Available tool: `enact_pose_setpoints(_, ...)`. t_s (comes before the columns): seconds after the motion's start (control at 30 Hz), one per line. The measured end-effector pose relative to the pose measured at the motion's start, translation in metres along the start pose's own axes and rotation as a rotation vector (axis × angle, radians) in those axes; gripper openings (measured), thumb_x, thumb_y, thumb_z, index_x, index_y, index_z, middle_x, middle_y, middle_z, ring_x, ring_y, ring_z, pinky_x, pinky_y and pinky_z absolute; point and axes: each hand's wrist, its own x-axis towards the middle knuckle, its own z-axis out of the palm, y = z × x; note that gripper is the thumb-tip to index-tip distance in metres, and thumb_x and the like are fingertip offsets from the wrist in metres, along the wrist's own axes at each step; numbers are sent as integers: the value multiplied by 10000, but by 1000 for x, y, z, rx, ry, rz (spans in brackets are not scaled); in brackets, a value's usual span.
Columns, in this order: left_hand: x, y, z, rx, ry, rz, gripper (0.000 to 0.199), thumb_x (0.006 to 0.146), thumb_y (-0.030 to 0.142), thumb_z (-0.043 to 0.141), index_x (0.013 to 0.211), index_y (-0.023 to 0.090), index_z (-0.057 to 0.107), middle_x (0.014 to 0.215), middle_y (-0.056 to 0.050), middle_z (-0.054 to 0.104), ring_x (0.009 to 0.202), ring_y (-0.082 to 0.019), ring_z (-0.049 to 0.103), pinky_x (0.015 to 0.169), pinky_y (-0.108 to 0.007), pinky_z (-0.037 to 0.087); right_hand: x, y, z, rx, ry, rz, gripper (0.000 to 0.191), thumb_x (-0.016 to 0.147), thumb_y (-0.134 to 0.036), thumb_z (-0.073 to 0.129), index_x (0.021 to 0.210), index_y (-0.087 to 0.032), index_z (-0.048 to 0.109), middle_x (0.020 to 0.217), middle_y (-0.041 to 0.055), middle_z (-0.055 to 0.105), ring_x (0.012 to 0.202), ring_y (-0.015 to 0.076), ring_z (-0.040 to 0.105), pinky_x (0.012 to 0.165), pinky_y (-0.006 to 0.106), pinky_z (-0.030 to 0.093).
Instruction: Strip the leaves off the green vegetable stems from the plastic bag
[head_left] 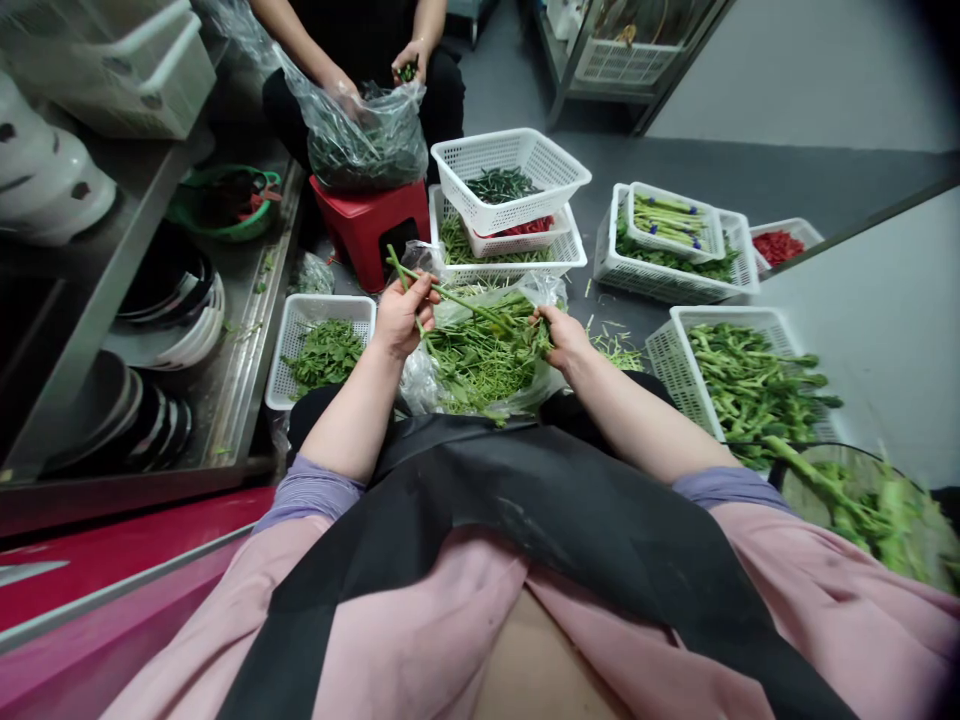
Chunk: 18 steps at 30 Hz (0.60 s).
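My left hand [405, 312] is closed around thin green vegetable stems [450, 293], which stretch across to the right. At their leafy end, my right hand [562, 338] pinches the greens, its fingertips partly hidden by leaves. Below both hands, an open clear plastic bag [424, 383] holds a heap of loose green stems and leaves [480, 355]. Left of the bag, a white basket [279, 385] contains picked leafy greens [326, 352].
Ahead, a person's hands [409, 65] work over a plastic bag on a red stool [375, 225]. Stacked white baskets [517, 215] hold green and red chillies. More vegetable baskets [675, 335] stand right. A steel shelf [247, 370] with plates lines the left.
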Motion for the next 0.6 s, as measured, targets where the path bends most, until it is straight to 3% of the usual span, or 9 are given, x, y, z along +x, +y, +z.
enact_pose_setpoints(0.07, 0, -6, 2, 21, -85, -104, 286, 767, 365, 739, 807, 142, 565, 544, 64, 546, 304, 0, 303, 315, -157, 245, -1, -7, 9, 69, -120, 127, 153, 891, -251, 520, 763, -177, 480, 575, -7, 572, 517, 104, 535, 561, 247, 485)
enact_pose_setpoints(0.17, 1, -19, 6, 66, -165, -203, 315, 722, 344, 779, 792, 128, 560, 534, 47, 563, 311, -12, 341, 312, -161, 242, -13, -18, 30, 45, -425, 279, 85, 875, -227, 573, 849, -153, 540, 621, 16, 628, 541, 131, 584, 555, 266, 502)
enact_pose_setpoints(0.3, 2, -29, 7, 103, -152, -263, 322, 701, 292, 797, 766, 129, 527, 531, 29, 576, 323, -21, 367, 322, -166, 242, -26, -22, 47, 80, -683, 317, 137, 843, -239, 621, 892, -115, 592, 550, -12, 578, 513, 114, 562, 543, 231, 481)
enact_pose_setpoints(0.37, 5, -28, 4, 73, -118, -261, 308, 719, 278, 785, 804, 136, 525, 527, 47, 560, 322, -17, 352, 332, -164, 238, -27, -20, 46, 80, -706, 313, 103, 816, -197, 626, 843, -101, 602, 537, -14, 565, 516, 101, 552, 561, 217, 480)
enact_pose_setpoints(0.47, 9, -26, -2, 29, -56, -226, 285, 768, 312, 744, 823, 147, 518, 523, 71, 529, 316, -11, 317, 342, -169, 241, -27, -16, 39, 24, -641, 363, 75, 810, -174, 595, 794, -101, 593, 606, 27, 621, 544, 112, 576, 553, 220, 482)
enact_pose_setpoints(0.6, 13, -23, -5, 42, -20, -190, 281, 790, 329, 721, 796, 150, 505, 537, 68, 527, 326, -10, 321, 348, -168, 252, -31, -15, 33, 74, -646, 431, 96, 811, -209, 563, 760, -141, 518, 644, 33, 629, 602, 156, 623, 619, 284, 529)
